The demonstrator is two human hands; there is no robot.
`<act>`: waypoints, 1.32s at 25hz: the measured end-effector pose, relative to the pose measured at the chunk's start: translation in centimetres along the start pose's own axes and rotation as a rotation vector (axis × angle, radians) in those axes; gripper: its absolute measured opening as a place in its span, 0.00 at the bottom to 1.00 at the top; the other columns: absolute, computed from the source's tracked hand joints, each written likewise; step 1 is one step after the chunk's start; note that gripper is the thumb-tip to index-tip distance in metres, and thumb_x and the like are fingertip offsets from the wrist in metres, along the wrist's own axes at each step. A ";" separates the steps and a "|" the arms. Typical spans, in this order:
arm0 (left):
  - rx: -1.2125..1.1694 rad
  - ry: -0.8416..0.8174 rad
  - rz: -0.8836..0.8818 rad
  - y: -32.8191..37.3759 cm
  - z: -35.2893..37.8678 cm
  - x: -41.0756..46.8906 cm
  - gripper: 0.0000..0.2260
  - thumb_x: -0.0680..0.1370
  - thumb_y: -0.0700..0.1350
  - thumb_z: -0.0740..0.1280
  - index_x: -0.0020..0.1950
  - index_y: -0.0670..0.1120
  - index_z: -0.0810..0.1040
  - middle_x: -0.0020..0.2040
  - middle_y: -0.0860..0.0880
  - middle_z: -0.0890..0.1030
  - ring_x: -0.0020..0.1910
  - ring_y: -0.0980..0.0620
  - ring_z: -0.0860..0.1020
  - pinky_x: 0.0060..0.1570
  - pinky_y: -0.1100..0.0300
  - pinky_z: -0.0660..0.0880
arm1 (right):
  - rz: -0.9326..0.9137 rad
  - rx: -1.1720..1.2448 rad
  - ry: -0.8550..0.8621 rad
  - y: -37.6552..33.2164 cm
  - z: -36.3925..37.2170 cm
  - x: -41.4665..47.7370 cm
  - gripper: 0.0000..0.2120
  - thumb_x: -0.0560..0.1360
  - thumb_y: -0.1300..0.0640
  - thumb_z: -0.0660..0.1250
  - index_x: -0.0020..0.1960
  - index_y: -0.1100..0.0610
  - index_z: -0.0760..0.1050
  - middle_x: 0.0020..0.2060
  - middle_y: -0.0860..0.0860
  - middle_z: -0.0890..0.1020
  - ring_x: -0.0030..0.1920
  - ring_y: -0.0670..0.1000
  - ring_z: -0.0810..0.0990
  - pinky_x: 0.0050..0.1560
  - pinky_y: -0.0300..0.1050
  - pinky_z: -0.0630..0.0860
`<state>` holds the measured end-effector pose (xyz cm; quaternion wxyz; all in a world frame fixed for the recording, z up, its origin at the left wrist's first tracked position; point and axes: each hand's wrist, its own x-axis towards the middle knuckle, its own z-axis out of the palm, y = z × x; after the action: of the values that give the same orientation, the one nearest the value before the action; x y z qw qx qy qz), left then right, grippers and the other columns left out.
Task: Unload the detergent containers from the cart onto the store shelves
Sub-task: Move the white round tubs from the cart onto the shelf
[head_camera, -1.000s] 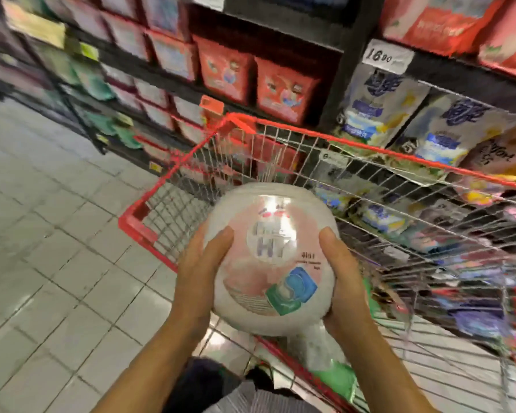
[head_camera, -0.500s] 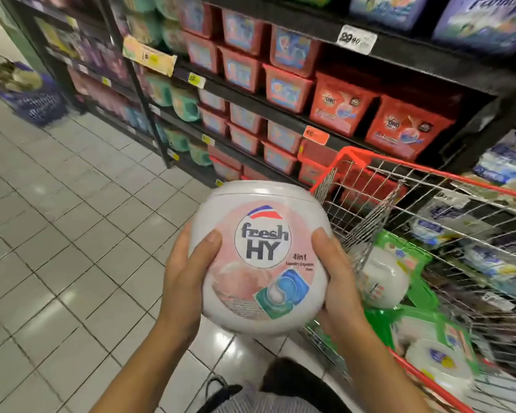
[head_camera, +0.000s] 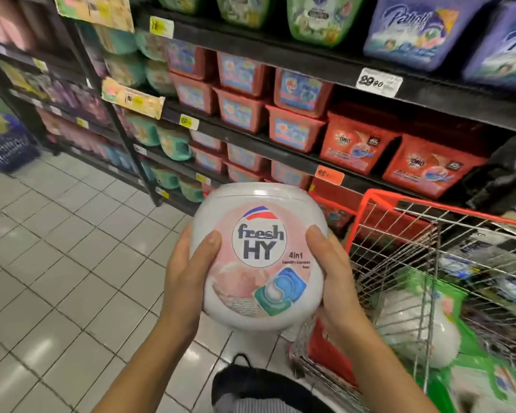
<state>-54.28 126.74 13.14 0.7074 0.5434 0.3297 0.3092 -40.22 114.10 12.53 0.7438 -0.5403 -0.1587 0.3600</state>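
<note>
— Where is the white detergent tub?

— Mid-frame, in the air above the floor, just at 9 o'clock of the red cart and outside its wire basket. Both hands grip it. The left hand wraps its 9 o'clock side with the thumb lying on the pink label. The right hand clasps the 3 o'clock side, thumb on the front.

— Which way does it point?

— The label faces the camera and reads upright. The flat lid end is at 12 o'clock and the rounded base at 6. It is nearly round, so its long axis is hard to call, but it seems to run from 12 to 6.

— What is the setting?

— Pale glossy floor tiles fill the 9 o'clock half. Black store shelves run across from 10 to 3 o'clock, carrying red boxes, purple tubs on the tier above and green containers toward 10. A white price tag sits on a shelf edge.

— And in the cart?

— Another white container lies at 4 o'clock among green packaging, blurred.
</note>
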 end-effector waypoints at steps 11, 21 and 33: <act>-0.040 -0.200 0.058 6.2 2.9 17.0 0.31 0.64 0.59 0.71 0.65 0.49 0.76 0.56 0.45 0.83 0.56 0.43 0.82 0.54 0.44 0.78 | -0.207 0.050 0.098 -6.2 3.9 13.1 0.31 0.65 0.41 0.75 0.64 0.53 0.75 0.57 0.60 0.82 0.56 0.61 0.81 0.54 0.57 0.79; -0.123 -0.639 0.321 16.9 9.5 27.2 0.33 0.63 0.58 0.73 0.67 0.50 0.74 0.58 0.47 0.83 0.56 0.47 0.82 0.48 0.55 0.81 | -0.643 0.066 0.259 -17.2 7.3 18.2 0.31 0.66 0.46 0.74 0.63 0.60 0.74 0.55 0.62 0.82 0.53 0.61 0.82 0.53 0.56 0.80; -0.096 -0.768 0.866 34.1 21.9 32.2 0.37 0.62 0.62 0.72 0.67 0.47 0.72 0.59 0.48 0.81 0.56 0.52 0.81 0.49 0.59 0.79 | -1.025 -0.128 0.125 -38.3 6.8 22.2 0.34 0.69 0.45 0.67 0.69 0.64 0.70 0.64 0.67 0.75 0.60 0.65 0.77 0.62 0.62 0.74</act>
<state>-20.38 147.48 46.35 0.6091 0.6694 -0.2174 0.3656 -15.16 128.49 46.80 0.7980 -0.4582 -0.3801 -0.0937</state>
